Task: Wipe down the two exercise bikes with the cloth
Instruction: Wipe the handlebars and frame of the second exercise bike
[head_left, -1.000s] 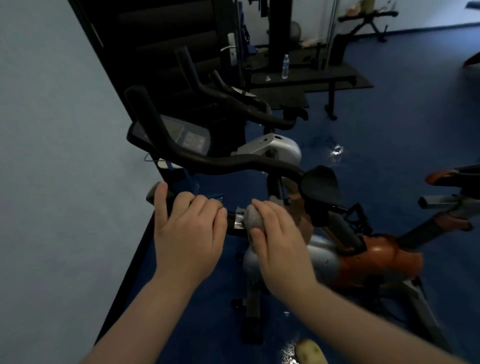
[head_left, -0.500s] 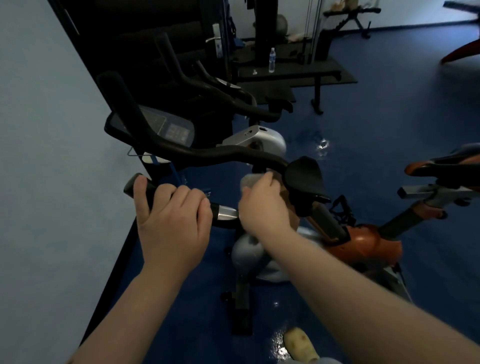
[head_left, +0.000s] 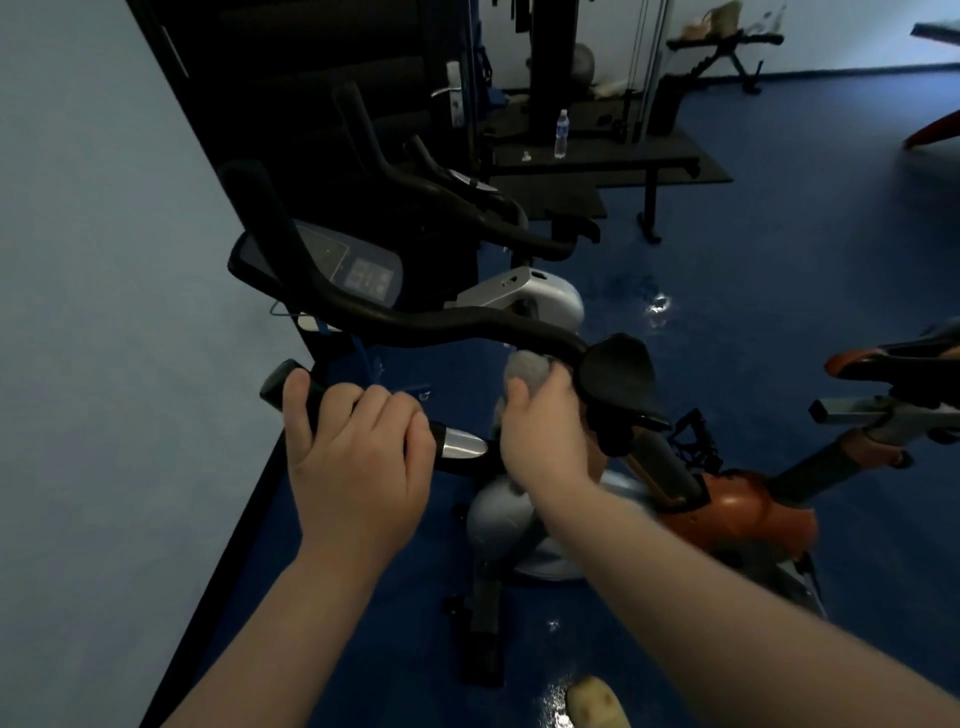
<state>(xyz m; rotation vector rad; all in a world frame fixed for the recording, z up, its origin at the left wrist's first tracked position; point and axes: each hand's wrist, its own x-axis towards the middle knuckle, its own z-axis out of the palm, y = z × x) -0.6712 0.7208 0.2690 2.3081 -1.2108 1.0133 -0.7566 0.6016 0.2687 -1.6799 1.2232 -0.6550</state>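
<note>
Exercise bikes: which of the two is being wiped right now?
The nearer orange-and-silver bike: the left hand grips its handlebar while the right hand presses the grey cloth there. The farther silver bike is untouched.

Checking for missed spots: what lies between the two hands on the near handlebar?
In the head view, a silver sensor plate on the bar, between left hand and right hand.

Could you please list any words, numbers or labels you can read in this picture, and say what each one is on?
None can be read.
Console: pale digit-like marks on its display, too blurred to read.
Water bottle: a label band, too small to read.
No lettering shows on the cloth or the near bike's orange frame.
</note>
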